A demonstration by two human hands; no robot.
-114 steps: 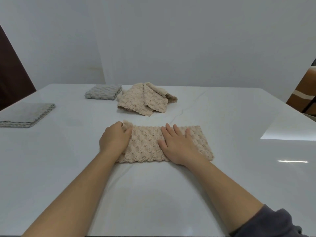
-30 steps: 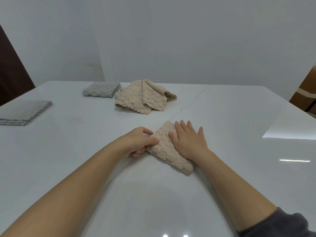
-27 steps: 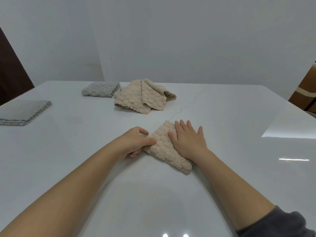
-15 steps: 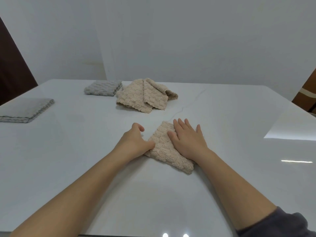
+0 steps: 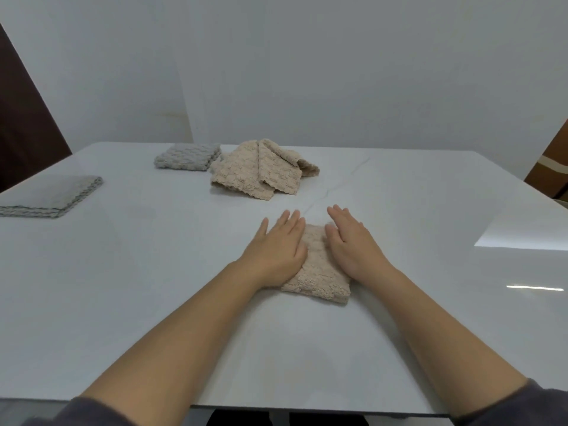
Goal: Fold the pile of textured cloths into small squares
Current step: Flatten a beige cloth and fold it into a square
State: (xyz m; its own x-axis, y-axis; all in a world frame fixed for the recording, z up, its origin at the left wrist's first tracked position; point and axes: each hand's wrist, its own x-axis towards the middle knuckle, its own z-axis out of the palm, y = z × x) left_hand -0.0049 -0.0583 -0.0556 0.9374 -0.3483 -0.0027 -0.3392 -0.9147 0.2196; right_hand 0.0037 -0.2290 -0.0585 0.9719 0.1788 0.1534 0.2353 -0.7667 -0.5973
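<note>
A beige textured cloth (image 5: 318,272), folded into a small square, lies on the white table (image 5: 153,287) in front of me. My left hand (image 5: 276,244) lies flat on its left part with straight fingers. My right hand (image 5: 350,241) lies flat on its right part, fingers straight and pointing away. Only a strip of cloth between the hands and its near edge shows. Farther back sits a loose pile of beige textured cloths (image 5: 261,170), unfolded and rumpled.
A folded grey textured cloth (image 5: 187,156) lies left of the beige pile. Another folded grey cloth (image 5: 52,196) rests near the table's left edge. A wall stands behind the table; a brown object (image 5: 550,167) is at far right.
The long beige strip was folded into a small square. My left hand let go of the cloth's edge and now lies flat on it; the cloth turned to sit square to me.
</note>
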